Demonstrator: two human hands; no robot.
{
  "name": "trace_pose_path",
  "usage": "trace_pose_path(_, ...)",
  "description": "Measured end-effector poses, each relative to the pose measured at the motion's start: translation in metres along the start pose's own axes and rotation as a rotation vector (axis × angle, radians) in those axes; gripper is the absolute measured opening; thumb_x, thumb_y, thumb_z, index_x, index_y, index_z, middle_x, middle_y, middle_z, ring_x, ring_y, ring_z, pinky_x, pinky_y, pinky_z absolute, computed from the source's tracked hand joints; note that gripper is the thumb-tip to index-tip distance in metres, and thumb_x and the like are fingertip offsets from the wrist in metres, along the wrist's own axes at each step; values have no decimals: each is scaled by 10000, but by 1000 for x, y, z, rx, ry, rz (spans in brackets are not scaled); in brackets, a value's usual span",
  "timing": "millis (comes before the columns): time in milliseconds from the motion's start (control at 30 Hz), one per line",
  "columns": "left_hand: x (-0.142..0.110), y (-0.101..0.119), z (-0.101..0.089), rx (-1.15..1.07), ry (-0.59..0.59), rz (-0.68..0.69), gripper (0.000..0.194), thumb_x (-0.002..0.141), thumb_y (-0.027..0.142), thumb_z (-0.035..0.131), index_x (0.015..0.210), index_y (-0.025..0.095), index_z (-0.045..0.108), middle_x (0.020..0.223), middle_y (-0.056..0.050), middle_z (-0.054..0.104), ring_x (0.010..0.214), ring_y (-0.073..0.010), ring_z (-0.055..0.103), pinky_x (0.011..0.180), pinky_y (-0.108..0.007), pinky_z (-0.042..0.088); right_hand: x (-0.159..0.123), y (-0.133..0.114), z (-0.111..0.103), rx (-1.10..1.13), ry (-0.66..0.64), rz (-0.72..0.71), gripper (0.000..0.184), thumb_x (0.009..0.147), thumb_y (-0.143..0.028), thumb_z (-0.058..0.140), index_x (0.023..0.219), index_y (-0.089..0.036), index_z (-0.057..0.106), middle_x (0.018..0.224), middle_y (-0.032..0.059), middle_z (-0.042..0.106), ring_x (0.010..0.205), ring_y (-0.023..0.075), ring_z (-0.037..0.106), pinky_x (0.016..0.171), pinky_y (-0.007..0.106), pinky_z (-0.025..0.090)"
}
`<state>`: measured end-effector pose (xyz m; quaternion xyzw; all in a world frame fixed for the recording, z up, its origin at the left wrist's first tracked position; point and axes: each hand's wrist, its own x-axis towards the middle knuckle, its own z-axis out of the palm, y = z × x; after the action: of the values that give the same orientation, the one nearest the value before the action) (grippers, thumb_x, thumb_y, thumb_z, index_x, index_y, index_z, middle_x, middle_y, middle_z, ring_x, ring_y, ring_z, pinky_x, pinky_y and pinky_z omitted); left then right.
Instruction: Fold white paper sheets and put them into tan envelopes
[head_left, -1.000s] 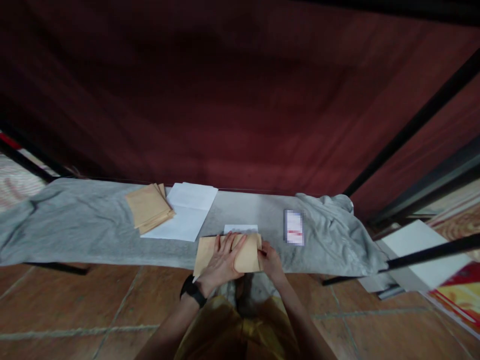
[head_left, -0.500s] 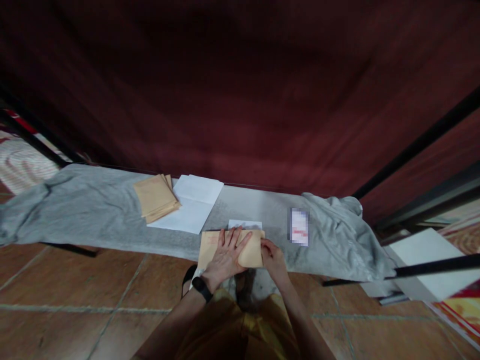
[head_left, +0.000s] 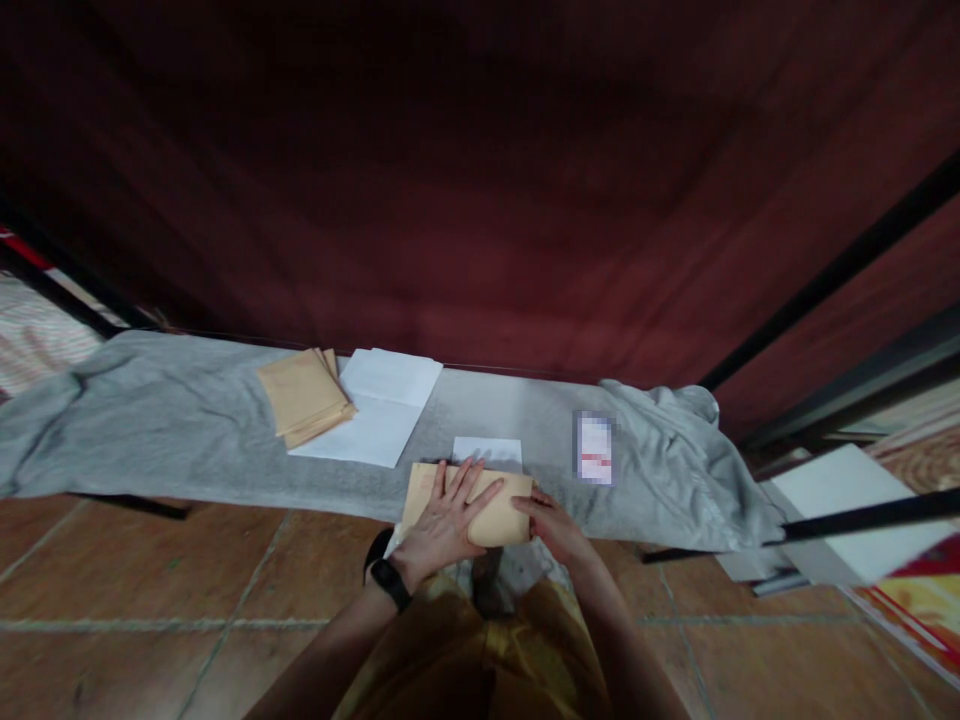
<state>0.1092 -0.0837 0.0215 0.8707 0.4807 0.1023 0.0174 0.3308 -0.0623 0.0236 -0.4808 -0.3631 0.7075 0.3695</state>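
A tan paper envelope [head_left: 504, 518] lies at the front edge of the cloth-covered surface, close to my body. My left hand [head_left: 444, 522], wearing a black wristband, rests flat on its top with the fingers spread. At the envelope's right end my right hand [head_left: 553, 525] pinches the edge, thumb on top; its other fingertips are partly hidden. A white sheet [head_left: 487, 452] shows just beyond the envelope, and some white paper also peeks out by its lower left corner.
Several tan envelopes [head_left: 304, 392] are stacked at the left, overlapping white paper sheets [head_left: 386, 405]. A blurred-out phone-like rectangle [head_left: 595, 448] lies on the right of the grey cloth [head_left: 544, 410]. A dark red curtain [head_left: 480, 230] hangs behind, with black metal bars [head_left: 832, 270] at the sides.
The envelope has shifted slightly right and toward me. My right thumb has come onto its top face at the right end. My left hand stays spread on it.
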Motion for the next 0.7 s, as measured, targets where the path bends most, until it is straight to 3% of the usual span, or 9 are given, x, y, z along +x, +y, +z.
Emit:
trace_pose_path(133, -2, -18, -6, -26, -45, 4, 1096, 703, 605, 779, 1597, 276, 237, 1630, -169, 285, 1522, -418, 159, 1187, -673, 12, 6, 6, -2, 11, 107, 19, 443, 605, -486, 784, 928, -187, 737, 909, 63, 757, 875, 252, 678, 709, 323, 526)
trace_pose_path(233, -1, -21, -9, -29, -49, 7, 1072, 712, 574, 779, 1597, 291, 242, 1617, -164, 308, 1495, -419, 231, 1191, -660, 34, 5, 3, 0, 16, 113, 36, 425, 615, -475, 763, 933, -197, 720, 886, 58, 753, 873, 253, 682, 702, 322, 530)
trace_pose_path(467, -4, -14, -10, -7, -15, 24, 929, 791, 517, 716, 1585, 330, 271, 1687, -128, 139, 1484, -419, 247, 1190, -640, 53, -11, -20, 8, 93, -256, 153, 478, 785, -584, 642, 1103, -231, 690, 976, 86, 760, 928, 260, 709, 796, 396, 563)
trace_pose_path(700, -4, -23, 0, -34, -95, 20, 1045, 726, 570, 763, 1594, 310, 243, 1670, -171, 174, 1485, -418, 252, 1187, -635, 49, -2, -19, 13, 88, -272, 211, 536, 812, -644, 582, 1111, -215, 700, 960, 89, 760, 951, 258, 716, 823, 387, 561)
